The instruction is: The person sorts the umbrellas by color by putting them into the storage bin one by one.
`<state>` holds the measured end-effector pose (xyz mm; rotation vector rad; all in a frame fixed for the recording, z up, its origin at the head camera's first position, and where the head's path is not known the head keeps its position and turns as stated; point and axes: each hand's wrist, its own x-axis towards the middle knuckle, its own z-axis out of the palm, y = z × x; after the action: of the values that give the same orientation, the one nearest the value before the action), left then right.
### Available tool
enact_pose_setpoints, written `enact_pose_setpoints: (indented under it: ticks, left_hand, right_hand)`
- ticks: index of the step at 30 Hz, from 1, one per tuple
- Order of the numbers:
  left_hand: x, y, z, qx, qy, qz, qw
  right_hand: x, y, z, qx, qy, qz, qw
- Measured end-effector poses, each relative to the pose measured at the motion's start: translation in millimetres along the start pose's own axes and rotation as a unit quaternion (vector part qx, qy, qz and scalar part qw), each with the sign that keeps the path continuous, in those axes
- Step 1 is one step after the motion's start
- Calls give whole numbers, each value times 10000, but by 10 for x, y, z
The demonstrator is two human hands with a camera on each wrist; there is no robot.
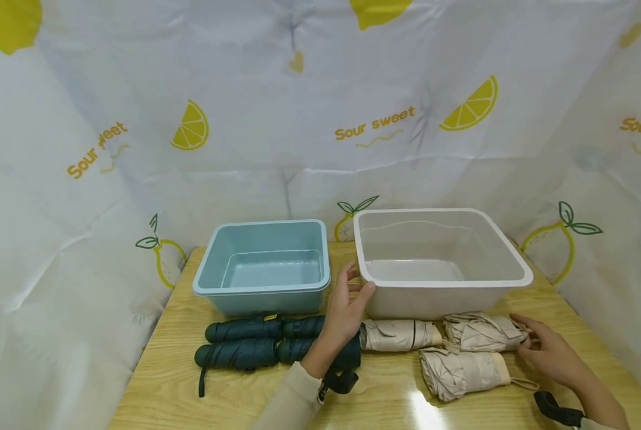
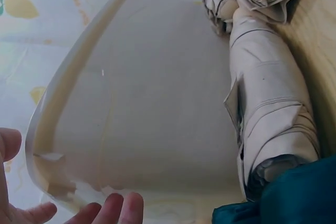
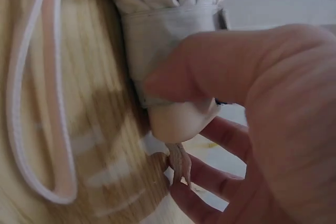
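My left hand is at the near left corner of a light grey plastic bin, its fingers spread and loosely bent beside the wall. My right hand holds the end of a folded beige umbrella lying before that bin. In the right wrist view its thumb lies across the umbrella, with the other fingers behind the end and around its short strap. Two more beige umbrellas are close by: one to the left, another in front with a loop strap.
A light blue bin stands to the left of the grey one. Several dark green folded umbrellas lie in two rows before it, partly behind my left forearm. The wooden table meets a lemon-print cloth at the back and sides.
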<state>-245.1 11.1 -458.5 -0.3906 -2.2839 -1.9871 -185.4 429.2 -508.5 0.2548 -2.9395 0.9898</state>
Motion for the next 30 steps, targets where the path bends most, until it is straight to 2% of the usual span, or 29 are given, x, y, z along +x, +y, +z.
enact_pose_setpoints:
  ticks: [7, 12, 15, 20, 26, 30]
  left_hand:
    - [167, 5, 15, 62, 64, 290, 9995]
    - [251, 0, -6, 182, 76, 329, 9993]
    - [282, -1, -7, 234, 58, 341, 9991]
    - [306, 4, -10, 310, -11, 247, 9992]
    - [305, 17, -29, 314, -33, 212, 9993]
    - [297, 17, -47, 325, -91, 74, 9994]
  right_hand:
    - [44, 83, -9, -792, 268, -252, 9962]
    - [74, 88, -26, -1080, 194, -2, 9940]
    - [76, 85, -50, -1016, 236, -46, 9945]
    - [43, 65, -88, -652, 381, -446, 9961]
    - [-29, -25, -159, -86, 94, -244, 9996]
    - [-60, -70, -190, 410, 70, -343, 9985]
